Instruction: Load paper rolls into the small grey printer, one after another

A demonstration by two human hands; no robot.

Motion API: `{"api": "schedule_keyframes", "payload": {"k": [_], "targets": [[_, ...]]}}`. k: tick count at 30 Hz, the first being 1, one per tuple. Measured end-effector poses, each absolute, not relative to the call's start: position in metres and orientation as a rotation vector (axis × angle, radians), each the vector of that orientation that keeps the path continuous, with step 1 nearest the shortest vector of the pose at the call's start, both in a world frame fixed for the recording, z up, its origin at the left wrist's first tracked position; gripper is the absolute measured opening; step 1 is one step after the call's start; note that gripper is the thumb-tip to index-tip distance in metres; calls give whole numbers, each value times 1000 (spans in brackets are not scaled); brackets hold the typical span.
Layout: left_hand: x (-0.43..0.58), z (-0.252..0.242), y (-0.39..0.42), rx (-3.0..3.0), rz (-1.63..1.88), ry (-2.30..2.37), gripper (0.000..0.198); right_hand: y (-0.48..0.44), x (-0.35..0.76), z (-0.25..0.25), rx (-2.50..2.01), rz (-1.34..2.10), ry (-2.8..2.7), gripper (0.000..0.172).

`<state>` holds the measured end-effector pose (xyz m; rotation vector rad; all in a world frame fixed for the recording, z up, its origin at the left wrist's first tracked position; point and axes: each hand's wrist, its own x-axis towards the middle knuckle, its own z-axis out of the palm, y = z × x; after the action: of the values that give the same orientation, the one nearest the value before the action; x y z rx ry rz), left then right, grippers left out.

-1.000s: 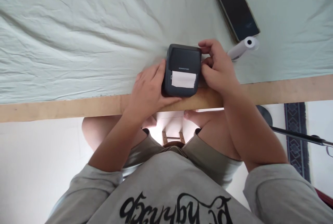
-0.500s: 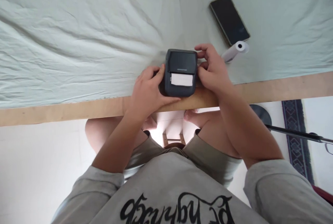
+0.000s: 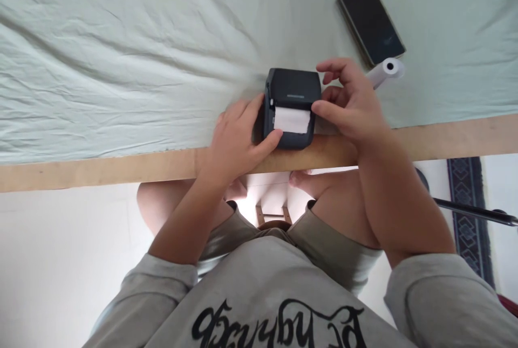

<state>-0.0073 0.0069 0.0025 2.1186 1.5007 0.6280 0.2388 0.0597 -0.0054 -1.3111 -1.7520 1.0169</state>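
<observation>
A small dark thermal printer [image 3: 295, 89] stands at the near edge of the cloth-covered table, its lid tilted slightly up. White paper [image 3: 292, 120] sticks out from under the lid's front edge. My left hand [image 3: 238, 135] grips the printer's left side, fingers along the side and thumb on the front left corner. At the right side my right hand [image 3: 351, 101] has its thumb against the lid's front right corner. Its other fingers are bent beside the printer, partly hidden behind the thumb.
Behind my right hand lies a white paper roll [image 3: 387, 69] with a dark core. A black smartphone [image 3: 371, 23] rests just beyond it. The wrinkled pale green cloth [image 3: 141, 56] ends at a wooden table edge [image 3: 101, 167]. Below are my legs and a patterned rug [image 3: 471, 218].
The printer's lid has come up a little, showing more of the paper. My left thumb has moved up onto the front corner, and my right thumb to the lid's corner. The view has shifted slightly.
</observation>
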Motion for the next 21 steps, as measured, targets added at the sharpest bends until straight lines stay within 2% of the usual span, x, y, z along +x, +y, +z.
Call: {"api": "schedule_keyframes", "payload": {"k": [11,17,21], "targets": [[-8,1,8,2125,628,1486,61,68,201,20,-1340,836,-1409,32],[-8,1,7,2140,618,1486,63,62,198,23,-1429,643,-1830,18],[-9,2,7,2140,604,1498,63,60,193,36,-1592,478,-2106,19]]}}
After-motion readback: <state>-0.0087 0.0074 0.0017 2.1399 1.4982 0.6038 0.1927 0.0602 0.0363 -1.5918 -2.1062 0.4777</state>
